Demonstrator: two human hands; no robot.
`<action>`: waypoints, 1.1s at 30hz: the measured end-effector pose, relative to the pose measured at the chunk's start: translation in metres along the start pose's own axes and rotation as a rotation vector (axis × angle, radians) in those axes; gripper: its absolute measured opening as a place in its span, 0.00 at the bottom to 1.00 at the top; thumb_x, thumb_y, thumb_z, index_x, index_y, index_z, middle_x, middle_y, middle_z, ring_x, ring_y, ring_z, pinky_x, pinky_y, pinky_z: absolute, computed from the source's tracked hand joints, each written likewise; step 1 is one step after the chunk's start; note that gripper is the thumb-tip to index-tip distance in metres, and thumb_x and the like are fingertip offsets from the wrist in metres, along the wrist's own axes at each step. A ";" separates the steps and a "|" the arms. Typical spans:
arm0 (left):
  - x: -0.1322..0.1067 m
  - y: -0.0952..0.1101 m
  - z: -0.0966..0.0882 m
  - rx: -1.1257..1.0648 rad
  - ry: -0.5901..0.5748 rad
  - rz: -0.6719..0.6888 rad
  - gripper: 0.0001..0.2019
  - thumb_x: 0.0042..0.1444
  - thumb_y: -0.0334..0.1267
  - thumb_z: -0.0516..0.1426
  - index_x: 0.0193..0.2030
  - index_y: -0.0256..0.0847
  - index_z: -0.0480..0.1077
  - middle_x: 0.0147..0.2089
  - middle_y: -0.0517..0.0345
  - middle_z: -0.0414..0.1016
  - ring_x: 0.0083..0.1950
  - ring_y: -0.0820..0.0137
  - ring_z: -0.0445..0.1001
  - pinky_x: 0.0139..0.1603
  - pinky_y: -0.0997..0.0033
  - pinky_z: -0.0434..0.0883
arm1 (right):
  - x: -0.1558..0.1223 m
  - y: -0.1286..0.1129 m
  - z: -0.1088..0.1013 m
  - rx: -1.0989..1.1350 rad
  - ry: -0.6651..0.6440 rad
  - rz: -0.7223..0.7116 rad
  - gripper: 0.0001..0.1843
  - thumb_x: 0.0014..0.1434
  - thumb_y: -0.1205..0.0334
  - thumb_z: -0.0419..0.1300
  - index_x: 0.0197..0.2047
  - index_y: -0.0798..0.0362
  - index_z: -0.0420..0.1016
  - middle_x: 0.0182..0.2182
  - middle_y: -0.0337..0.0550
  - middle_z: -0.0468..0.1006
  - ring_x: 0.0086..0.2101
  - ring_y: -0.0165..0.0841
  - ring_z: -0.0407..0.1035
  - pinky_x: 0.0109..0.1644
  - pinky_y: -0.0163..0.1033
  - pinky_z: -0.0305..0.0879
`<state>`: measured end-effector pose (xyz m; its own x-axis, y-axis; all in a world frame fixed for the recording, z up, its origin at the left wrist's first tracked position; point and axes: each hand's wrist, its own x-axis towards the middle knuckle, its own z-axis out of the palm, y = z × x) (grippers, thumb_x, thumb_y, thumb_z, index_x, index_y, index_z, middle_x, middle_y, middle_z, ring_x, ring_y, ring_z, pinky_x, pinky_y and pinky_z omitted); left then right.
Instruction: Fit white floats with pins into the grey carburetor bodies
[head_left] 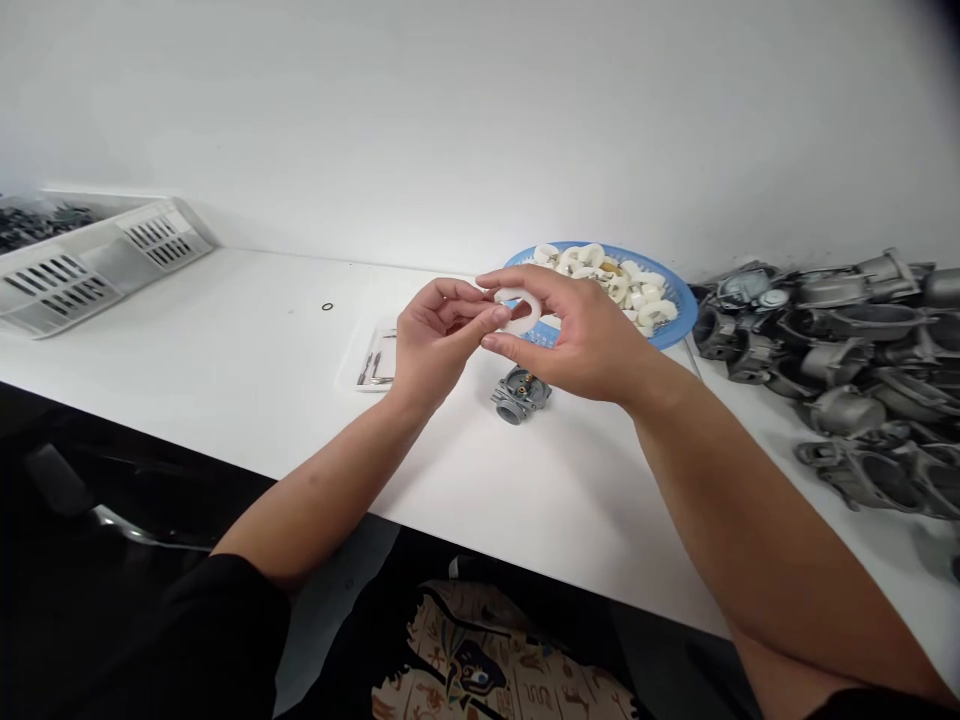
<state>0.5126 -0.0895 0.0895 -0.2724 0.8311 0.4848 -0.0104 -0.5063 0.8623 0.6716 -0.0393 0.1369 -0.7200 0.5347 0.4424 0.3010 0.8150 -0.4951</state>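
A white plastic carburetor float [531, 312], curved like an open ring, is held up above the table between both hands. My left hand [441, 328] pinches its left side with thumb and fingers. Around its right side curl the thumb and fingers of my right hand [564, 325]. Just below the hands, a grey metal carburetor body [517, 397] with brass parts inside sits on the white table. Behind my right hand stands a blue basket [681, 325] holding many similar white floats [654, 312]. My left hand partly covers a shallow white tray [349, 368] with small metal pins.
Many grey carburetor bodies [847, 370] are piled along the right side of the table. A white slotted crate [105, 270] with dark parts stands at the far left. One small black O-ring [327, 307] lies on the table [247, 340]. A wall rises behind.
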 end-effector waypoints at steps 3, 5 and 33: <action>0.005 0.000 0.000 -0.056 -0.017 -0.081 0.18 0.47 0.44 0.70 0.33 0.42 0.66 0.30 0.64 0.77 0.39 0.67 0.81 0.45 0.61 0.76 | -0.003 0.000 -0.009 -0.156 -0.045 0.065 0.25 0.63 0.48 0.59 0.61 0.47 0.67 0.49 0.44 0.77 0.42 0.41 0.73 0.39 0.40 0.65; 0.006 -0.001 0.000 -0.069 -0.025 -0.099 0.18 0.46 0.44 0.71 0.33 0.42 0.66 0.29 0.64 0.77 0.37 0.68 0.81 0.44 0.62 0.76 | -0.003 0.002 -0.009 -0.233 -0.059 0.069 0.25 0.64 0.47 0.58 0.60 0.49 0.68 0.46 0.45 0.78 0.39 0.40 0.73 0.38 0.40 0.63; -0.036 -0.085 -0.028 0.702 -0.669 -0.050 0.39 0.48 0.58 0.64 0.63 0.42 0.61 0.55 0.45 0.73 0.55 0.52 0.72 0.58 0.50 0.67 | -0.049 0.060 0.012 -0.096 -0.298 0.161 0.23 0.61 0.57 0.59 0.60 0.43 0.74 0.49 0.41 0.78 0.28 0.31 0.69 0.34 0.39 0.64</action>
<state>0.4959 -0.0826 -0.0056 0.3181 0.9168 0.2414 0.6285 -0.3945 0.6703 0.7173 -0.0192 0.0768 -0.8051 0.5810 0.1192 0.4732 0.7503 -0.4616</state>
